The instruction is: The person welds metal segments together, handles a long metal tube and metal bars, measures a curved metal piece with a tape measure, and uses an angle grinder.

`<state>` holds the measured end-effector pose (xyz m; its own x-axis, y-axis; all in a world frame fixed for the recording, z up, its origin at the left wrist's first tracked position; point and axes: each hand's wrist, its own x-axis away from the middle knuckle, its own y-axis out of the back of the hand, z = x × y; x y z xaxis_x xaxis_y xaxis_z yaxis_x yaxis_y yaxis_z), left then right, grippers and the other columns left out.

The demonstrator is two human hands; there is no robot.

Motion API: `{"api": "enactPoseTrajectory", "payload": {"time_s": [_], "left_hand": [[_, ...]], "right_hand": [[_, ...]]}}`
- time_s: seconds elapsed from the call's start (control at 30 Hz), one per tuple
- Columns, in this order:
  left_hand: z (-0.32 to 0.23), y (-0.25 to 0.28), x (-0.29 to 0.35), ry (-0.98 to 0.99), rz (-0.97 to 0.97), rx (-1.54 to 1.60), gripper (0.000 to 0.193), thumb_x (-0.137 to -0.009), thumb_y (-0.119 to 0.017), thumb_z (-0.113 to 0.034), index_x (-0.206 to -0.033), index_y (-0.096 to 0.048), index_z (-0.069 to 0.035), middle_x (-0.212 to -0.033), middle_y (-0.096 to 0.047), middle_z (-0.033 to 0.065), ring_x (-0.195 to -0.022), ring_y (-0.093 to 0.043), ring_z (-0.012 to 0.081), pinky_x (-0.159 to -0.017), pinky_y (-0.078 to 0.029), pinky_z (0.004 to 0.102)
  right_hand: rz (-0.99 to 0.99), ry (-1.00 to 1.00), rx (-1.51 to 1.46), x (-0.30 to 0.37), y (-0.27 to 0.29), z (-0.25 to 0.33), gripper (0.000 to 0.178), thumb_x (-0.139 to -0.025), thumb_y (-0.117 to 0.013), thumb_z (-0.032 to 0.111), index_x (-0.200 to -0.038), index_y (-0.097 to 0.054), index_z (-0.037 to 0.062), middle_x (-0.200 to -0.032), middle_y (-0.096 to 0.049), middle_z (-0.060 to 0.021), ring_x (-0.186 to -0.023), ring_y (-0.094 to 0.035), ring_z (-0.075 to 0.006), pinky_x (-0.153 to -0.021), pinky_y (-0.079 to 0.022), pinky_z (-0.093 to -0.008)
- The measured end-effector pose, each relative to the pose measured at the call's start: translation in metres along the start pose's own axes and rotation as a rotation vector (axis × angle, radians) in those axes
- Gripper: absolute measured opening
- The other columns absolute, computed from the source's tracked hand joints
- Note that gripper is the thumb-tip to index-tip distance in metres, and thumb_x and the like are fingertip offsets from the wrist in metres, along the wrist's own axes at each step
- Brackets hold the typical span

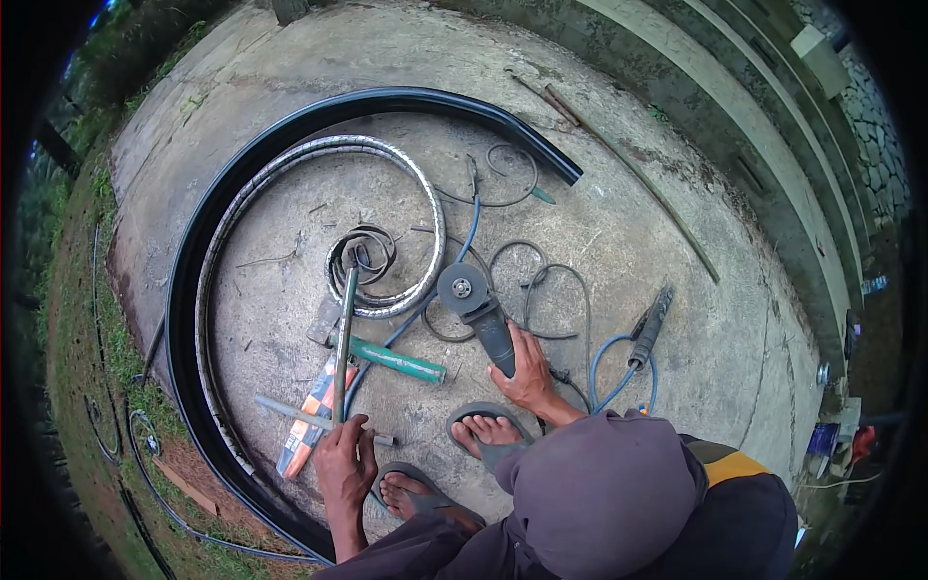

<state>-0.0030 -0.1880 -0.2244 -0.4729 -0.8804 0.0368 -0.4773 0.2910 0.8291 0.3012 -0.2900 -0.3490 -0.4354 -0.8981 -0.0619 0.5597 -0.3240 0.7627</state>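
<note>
My left hand (345, 464) is closed around the lower end of a narrow metal bar (345, 329). The bar's far end lies by a small coil of flat metal strip (387, 253). A grey pipe (288, 410) passes crosswise beside this hand, over an orange and white packet (307, 425). My right hand (529, 372) is wrapped around the rear body of a dark angle grinder (496, 340). The grinder's disc points away from me; whether it spins I cannot tell. Between the hands lies a hammer with a green handle (401, 361).
A wide black curved channel (184, 251) and a silvery metal hoop (432, 193) arc around the work. A blue-cabled clamp (474, 179) lies ahead; a dark cable-ended handle (653, 324) lies right. A long rod (657, 198) lies farther right, before concrete steps (744, 116). My sandalled feet (483, 430) are close.
</note>
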Motion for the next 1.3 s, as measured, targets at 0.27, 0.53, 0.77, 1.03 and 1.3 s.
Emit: {"api": "enactPoseTrajectory", "payload": {"time_s": [0.27,0.53,0.77,1.03,1.3], "left_hand": [[-0.017,-0.018,0.07,0.14,0.494,0.376,0.029,-0.09,-0.07,-0.022,-0.114,-0.069,-0.006,-0.096,-0.072,0.0132,-0.097,-0.068,0.0255,-0.091,-0.048,0.0323],[0.006,-0.042,0.133,0.451,0.527,0.759,0.043,-0.096,-0.065,-0.039,-0.125,-0.064,-0.008,-0.116,-0.065,0.0166,-0.119,-0.057,0.0286,-0.107,-0.036,0.0369],[0.005,-0.054,0.131,0.451,0.544,0.747,0.045,-0.096,-0.063,-0.043,-0.126,-0.064,-0.01,-0.116,-0.065,0.016,-0.119,-0.056,0.0304,-0.108,-0.033,0.0384],[0.006,-0.069,0.141,0.545,0.391,0.651,0.051,-0.092,-0.067,-0.049,-0.127,-0.064,-0.012,-0.117,-0.065,0.0149,-0.118,-0.056,0.0296,-0.108,-0.034,0.0389],[-0.012,-0.047,0.156,0.695,0.161,0.882,0.051,-0.088,-0.071,-0.047,-0.123,-0.066,-0.01,-0.12,-0.064,0.0154,-0.124,-0.053,0.0315,-0.11,-0.033,0.0421]], "right_hand": [[0.027,-0.005,0.026,0.004,-0.003,-0.001,0.086,-0.076,-0.076,0.021,-0.146,-0.034,-0.0064,-0.129,-0.05,-0.0286,-0.119,-0.05,-0.0453,-0.102,-0.041,-0.0502],[0.051,0.005,0.013,0.003,-0.002,0.006,0.085,-0.076,-0.076,0.017,-0.146,-0.034,-0.0065,-0.129,-0.05,-0.0289,-0.119,-0.05,-0.0465,-0.102,-0.04,-0.0512],[0.101,-0.012,0.013,0.001,-0.002,0.0,0.086,-0.079,-0.076,0.02,-0.148,-0.032,-0.0069,-0.137,-0.045,-0.0312,-0.126,-0.045,-0.0485,-0.107,-0.036,-0.0515],[0.156,0.015,0.037,-0.004,-0.002,0.005,0.093,-0.079,-0.077,0.021,-0.152,-0.026,-0.0051,-0.147,-0.038,-0.0309,-0.136,-0.039,-0.0481,-0.113,-0.031,-0.0513],[0.282,-0.104,-0.071,-0.023,-0.007,-0.005,0.102,-0.071,-0.083,0.021,-0.152,-0.027,-0.0057,-0.147,-0.042,-0.0305,-0.137,-0.042,-0.0439,-0.114,-0.032,-0.043]]}}
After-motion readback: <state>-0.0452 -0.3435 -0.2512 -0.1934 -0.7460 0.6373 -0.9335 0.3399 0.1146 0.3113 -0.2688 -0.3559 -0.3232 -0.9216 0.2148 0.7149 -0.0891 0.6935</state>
